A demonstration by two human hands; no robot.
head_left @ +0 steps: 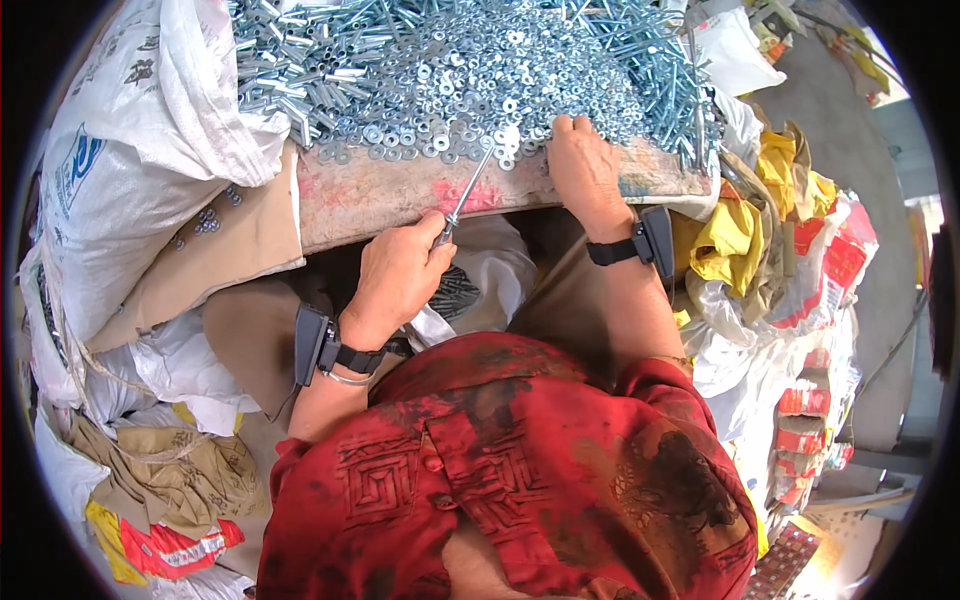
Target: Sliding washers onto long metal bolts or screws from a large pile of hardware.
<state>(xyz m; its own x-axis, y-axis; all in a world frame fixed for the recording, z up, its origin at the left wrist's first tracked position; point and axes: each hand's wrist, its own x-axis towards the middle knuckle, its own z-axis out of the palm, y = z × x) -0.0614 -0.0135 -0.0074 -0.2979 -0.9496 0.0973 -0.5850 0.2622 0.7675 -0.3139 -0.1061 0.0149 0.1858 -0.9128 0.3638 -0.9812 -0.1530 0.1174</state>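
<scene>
My left hand (396, 268) is closed around the lower end of a long, shiny metal bolt (468, 190). The bolt slants up and away, its far end over the table's near edge. My right hand (585, 168) reaches to the near edge of a heap of small metal nuts (575, 75), fingers bent and pinched together; whatever they grip is hidden. Flat washers (440, 140) lie in front of the heap, between the two hands. The stained cloth-covered table edge (390, 200) runs beneath both hands.
Metal sleeves (290, 75) are piled at the far left, long bolts (675, 50) at the far right. A white woven sack (150, 150) stands left of the table. Below the edge, a white bag (495, 265) holds dark metal pieces. Yellow and red sacks (735, 245) crowd the right.
</scene>
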